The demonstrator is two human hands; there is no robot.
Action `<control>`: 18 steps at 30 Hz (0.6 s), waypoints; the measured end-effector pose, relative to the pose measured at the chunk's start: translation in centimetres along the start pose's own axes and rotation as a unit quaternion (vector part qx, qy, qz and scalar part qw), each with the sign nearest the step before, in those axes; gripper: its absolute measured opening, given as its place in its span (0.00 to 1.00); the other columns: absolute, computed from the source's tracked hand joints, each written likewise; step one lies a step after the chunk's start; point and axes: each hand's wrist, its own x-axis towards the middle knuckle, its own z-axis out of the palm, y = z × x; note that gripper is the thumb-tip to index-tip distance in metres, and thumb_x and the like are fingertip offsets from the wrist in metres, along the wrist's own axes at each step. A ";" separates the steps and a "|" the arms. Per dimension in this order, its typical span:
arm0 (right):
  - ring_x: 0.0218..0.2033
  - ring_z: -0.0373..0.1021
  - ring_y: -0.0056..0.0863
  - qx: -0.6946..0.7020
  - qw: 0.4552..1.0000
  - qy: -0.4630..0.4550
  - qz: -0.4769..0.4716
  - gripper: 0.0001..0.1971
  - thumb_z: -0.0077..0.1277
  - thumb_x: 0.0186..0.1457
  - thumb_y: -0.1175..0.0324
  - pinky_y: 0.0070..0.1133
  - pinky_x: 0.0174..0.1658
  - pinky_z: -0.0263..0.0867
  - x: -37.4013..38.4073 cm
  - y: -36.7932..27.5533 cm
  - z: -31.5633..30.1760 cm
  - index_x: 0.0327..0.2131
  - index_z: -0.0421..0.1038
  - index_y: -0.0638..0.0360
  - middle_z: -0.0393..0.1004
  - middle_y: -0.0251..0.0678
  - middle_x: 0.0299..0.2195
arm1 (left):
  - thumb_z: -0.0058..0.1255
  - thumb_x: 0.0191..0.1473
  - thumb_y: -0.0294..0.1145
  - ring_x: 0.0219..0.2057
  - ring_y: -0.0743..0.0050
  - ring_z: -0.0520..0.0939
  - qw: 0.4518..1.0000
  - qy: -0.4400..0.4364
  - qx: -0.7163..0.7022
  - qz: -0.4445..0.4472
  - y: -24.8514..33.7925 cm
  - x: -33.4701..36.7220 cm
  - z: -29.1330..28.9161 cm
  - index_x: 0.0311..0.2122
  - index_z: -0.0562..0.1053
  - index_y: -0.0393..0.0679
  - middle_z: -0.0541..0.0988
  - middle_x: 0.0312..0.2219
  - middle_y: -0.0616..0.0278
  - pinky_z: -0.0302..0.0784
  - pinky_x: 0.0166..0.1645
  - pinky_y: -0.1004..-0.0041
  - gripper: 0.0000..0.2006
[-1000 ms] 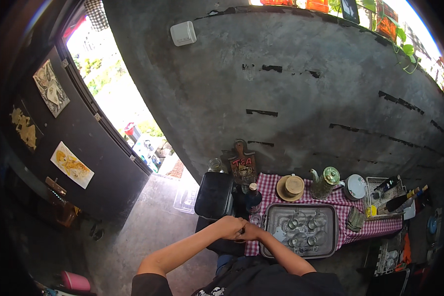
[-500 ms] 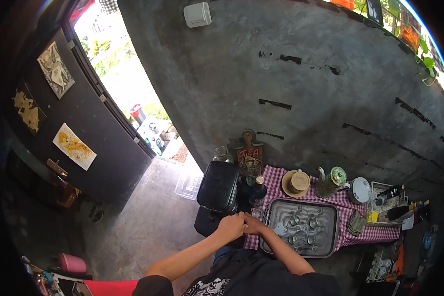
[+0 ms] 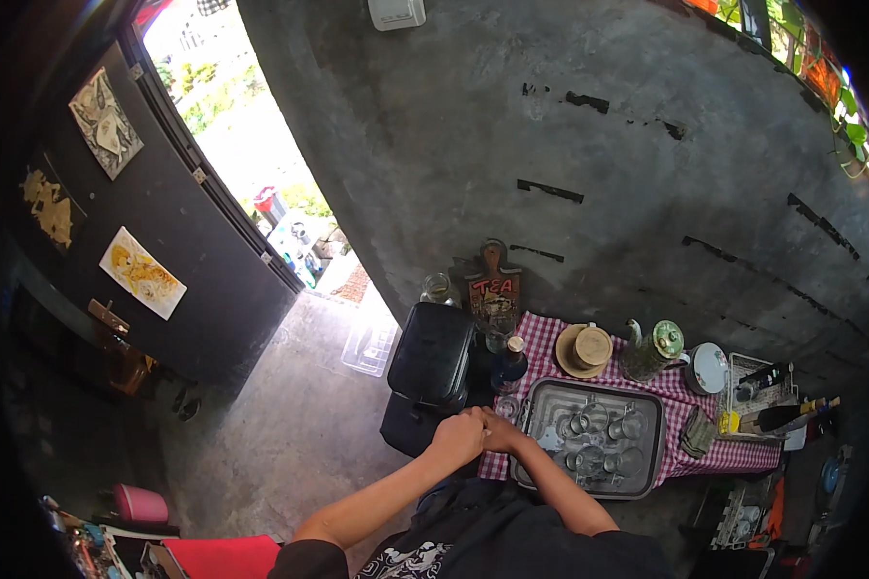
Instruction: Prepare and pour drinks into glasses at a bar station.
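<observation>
- Joined hands had shifted only slightly against the black box since one second before; the view itself had swung, so the white wall box sat higher and a red panel [image 3: 222, 557] had appeared at lower left.
- Left hand [image 3: 460, 436]: its bare forearm slanted up from the lower left, knuckles upward, fingers bent toward the other hand.
- Right hand [image 3: 498, 431]: its forearm angled in from the lower right, fingers meeting the left ones; whether either hand grasped anything, I cannot tell.
- Just beyond the left hand stood the black box [image 3: 431, 353], smooth and round-cornered.
- Just right of the hands lay the grey tray [image 3: 658, 434], rectangular with rounded corners, holding clear glass cups [image 3: 589, 463].
- Under it spread a pink-and-white checked cloth [image 3: 543, 340]; a crumpled grey-green rag [image 3: 698, 433] lay right of the tray.
- Behind the tray: a dark glass bottle [image 3: 510, 374] with a pale top, a tan cup [image 3: 592, 344] on a round saucer [image 3: 565, 359], and a green-patterned teapot [image 3: 639, 362] with a curved spout.
- Farther right, a wire basket [image 3: 736, 365] contained bottles.
- Farther back, a wooden board [image 3: 493, 289] leaned against the rough grey wall [image 3: 434, 145], below the white wall box [image 3: 397, 13].
</observation>
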 end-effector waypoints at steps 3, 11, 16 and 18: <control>0.53 0.63 0.44 -0.004 1.000 -0.001 -0.030 0.35 0.58 0.43 0.56 0.33 0.55 0.63 -0.1 -0.3 -0.2 0.57 0.60 0.42 0.68 0.42 0.48 | 0.56 0.51 0.39 0.32 0.47 0.83 0.998 -0.040 0.039 0.026 -0.3 0.4 -0.5 0.39 0.69 0.36 0.80 0.31 0.44 0.78 0.36 0.57 0.18; 0.54 0.63 0.43 -0.055 0.996 -0.013 -0.067 0.45 0.64 0.40 0.50 0.32 0.56 0.62 0.6 1.0 0.0 0.63 0.55 0.41 0.67 0.39 0.51 | 0.59 0.44 0.34 0.34 0.53 0.83 0.933 -0.079 0.177 0.302 -1.9 2.8 -3.0 0.39 0.72 0.43 0.78 0.36 0.50 0.79 0.36 0.61 0.16; 0.55 0.62 0.42 0.016 0.998 -0.006 0.067 0.37 0.65 0.40 0.50 0.30 0.58 0.60 -0.1 -3.3 -1.8 0.55 0.67 0.52 0.67 0.41 0.53 | 0.62 0.40 0.33 0.33 0.55 0.83 0.929 -0.155 0.161 0.296 -3.7 3.7 -2.8 0.37 0.73 0.44 0.79 0.36 0.56 0.79 0.35 0.62 0.16; 0.55 0.62 0.42 0.012 0.999 -0.014 0.046 0.37 0.65 0.40 0.49 0.31 0.58 0.60 -0.3 -3.4 -1.7 0.55 0.67 0.51 0.66 0.42 0.54 | 0.62 0.39 0.33 0.33 0.55 0.83 0.925 -0.144 0.156 0.316 -3.7 3.5 -2.4 0.37 0.73 0.44 0.79 0.36 0.57 0.79 0.34 0.62 0.17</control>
